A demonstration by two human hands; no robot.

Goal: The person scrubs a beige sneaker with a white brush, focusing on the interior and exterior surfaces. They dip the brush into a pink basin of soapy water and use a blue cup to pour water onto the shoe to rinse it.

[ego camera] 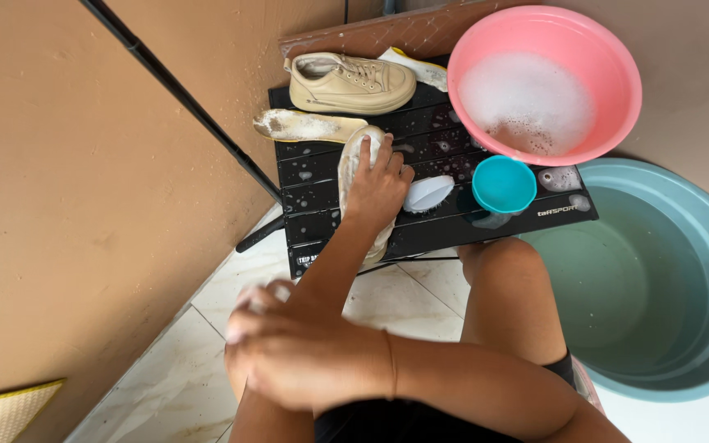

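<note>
My left hand [377, 190] lies palm down on a pale, soapy, shoe-shaped piece [353, 164] lying lengthwise on the black slatted table [453, 230]; I cannot tell whether it is an insole or a shoe. My right hand [293, 361] crosses in front and wraps around my left forearm near the elbow, with foam on its fingers. A white scrub brush [428, 193] lies just right of my left hand. A cream lace-up shoe [350, 82] stands at the table's far side, with a foamy insole [305, 125] in front of it.
A teal cup [504, 184] stands beside the brush. A pink basin [609, 82] of sudsy water sits at the table's far right. A large blue-grey tub [699, 246] of water stands on the tiled floor to the right. A black pole [182, 90] slants along the tan wall.
</note>
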